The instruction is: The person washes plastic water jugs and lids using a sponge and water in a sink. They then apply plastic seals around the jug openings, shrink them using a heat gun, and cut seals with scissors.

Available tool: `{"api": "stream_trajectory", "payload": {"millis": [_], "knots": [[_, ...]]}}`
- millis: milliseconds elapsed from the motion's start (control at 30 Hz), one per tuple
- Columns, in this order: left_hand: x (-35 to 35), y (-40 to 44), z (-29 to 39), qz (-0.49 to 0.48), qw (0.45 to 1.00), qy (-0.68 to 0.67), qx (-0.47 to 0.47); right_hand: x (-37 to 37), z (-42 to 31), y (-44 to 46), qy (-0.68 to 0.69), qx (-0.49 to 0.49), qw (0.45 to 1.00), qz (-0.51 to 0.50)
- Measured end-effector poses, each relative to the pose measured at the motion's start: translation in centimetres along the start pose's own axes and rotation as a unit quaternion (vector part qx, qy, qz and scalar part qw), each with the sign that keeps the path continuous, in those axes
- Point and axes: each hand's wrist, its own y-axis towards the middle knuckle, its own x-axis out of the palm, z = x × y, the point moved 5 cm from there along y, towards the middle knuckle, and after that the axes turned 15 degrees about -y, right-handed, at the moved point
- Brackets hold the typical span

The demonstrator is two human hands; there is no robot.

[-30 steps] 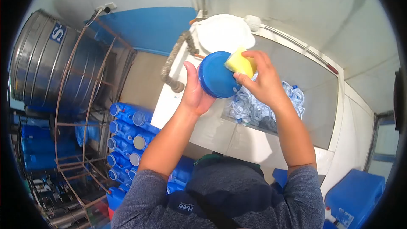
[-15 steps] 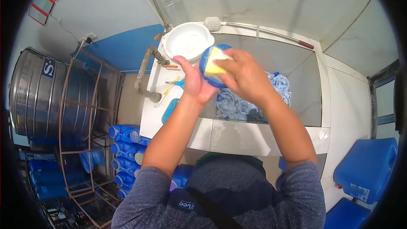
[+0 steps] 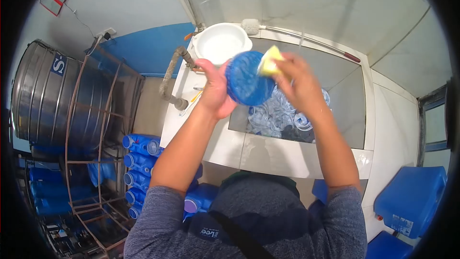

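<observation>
My left hand (image 3: 215, 91) is wrapped around the near-left edge of a round blue plastic lid (image 3: 247, 84), thumb raised along the rim. The lid is tilted up over the sink, its wet face turned toward me. In my right hand (image 3: 302, 84) a yellow sponge (image 3: 271, 62) is pinched between thumb and fingers. The sponge sits at the lid's upper right edge; whether it touches is hard to tell. Beneath my hands, the grey sink (image 3: 340, 110) holds a heap of pale blue-and-white ring-like pieces (image 3: 270, 115).
A white basin (image 3: 221, 43) stands on the tiled ledge at the back left, beside a long-handled brush (image 3: 311, 41). A pipe with a tap (image 3: 170, 74) rises left of the sink. Blue water jugs (image 3: 141, 163) are stacked lower left; another blue jug (image 3: 412, 201) stands right.
The sponge has moved from the lid's face to its upper right edge, with my right hand shifting right. The lid now faces me more fully, and the view has shifted slightly.
</observation>
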Motion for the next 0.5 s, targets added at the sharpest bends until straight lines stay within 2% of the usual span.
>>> {"api": "stream_trajectory", "payload": {"millis": [33, 67, 167, 233, 267, 367, 467, 500], "knots": [[0.0, -0.2, -0.5, 0.004, 0.997, 0.072, -0.026, 0.0, 0.7, 0.7, 0.043, 0.041, 0.998, 0.016], [0.1, -0.3, -0.9, 0.008, 0.988, 0.145, -0.051, 0.1, 0.3, 1.1, 0.043, 0.038, 0.998, 0.016], [0.7, -1.0, 0.2, -0.005, 0.982, 0.183, -0.047, -0.2, -4.6, 3.0, 0.005, -0.121, 0.992, -0.033], [0.1, -1.2, 0.9, -0.016, 0.978, 0.202, -0.054, 1.7, -3.0, 4.4, -0.018, -0.124, 0.991, -0.047], [-0.8, -1.7, 1.1, -0.014, 0.978, 0.201, -0.05, 3.3, -2.0, 5.2, -0.043, -0.121, 0.99, -0.06], [-4.3, -3.2, 1.6, 0.084, 0.979, 0.177, -0.055, 8.5, 0.7, 8.0, -0.062, -0.09, 0.988, -0.111], [-6.2, -3.9, 1.0, 0.128, 0.977, 0.149, -0.08, 13.2, 0.1, 11.4, -0.045, -0.105, 0.99, -0.082], [-7.2, -3.9, 0.6, 0.138, 0.982, 0.095, -0.083, 14.1, 0.4, 12.0, -0.049, -0.101, 0.99, -0.081]]}}
